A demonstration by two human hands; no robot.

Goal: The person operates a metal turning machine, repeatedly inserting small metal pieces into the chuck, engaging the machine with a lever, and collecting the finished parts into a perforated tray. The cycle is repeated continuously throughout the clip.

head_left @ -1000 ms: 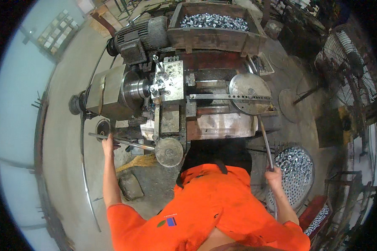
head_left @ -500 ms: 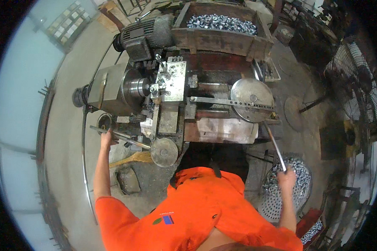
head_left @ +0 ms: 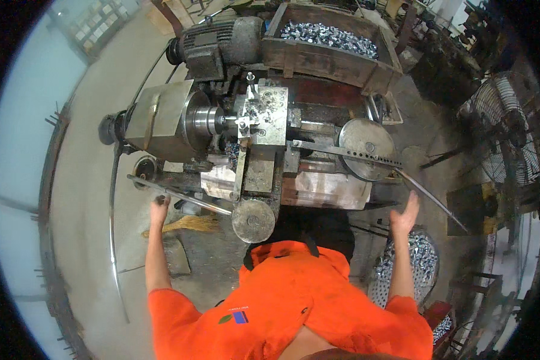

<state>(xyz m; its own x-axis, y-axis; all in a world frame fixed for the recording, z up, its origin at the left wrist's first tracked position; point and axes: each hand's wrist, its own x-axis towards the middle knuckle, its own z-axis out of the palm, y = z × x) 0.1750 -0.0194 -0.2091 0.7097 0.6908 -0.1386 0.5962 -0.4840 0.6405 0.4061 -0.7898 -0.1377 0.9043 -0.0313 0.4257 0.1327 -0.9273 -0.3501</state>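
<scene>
Facing the right lever, front-right of the tool block, the right hand is spread and empty; the left hand is at the left lever, front-left of that block, its grip unclear; left unheld, the right lever could swing back and strike knuckles

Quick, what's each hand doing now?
Left hand: by the left rod; can't tell if it's gripping.
Right hand: open, empty, by the right rod.

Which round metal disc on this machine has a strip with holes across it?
The larger disc, nearer the open right hand; a perforated strip crosses it. The smaller disc, left, shows none.
</scene>
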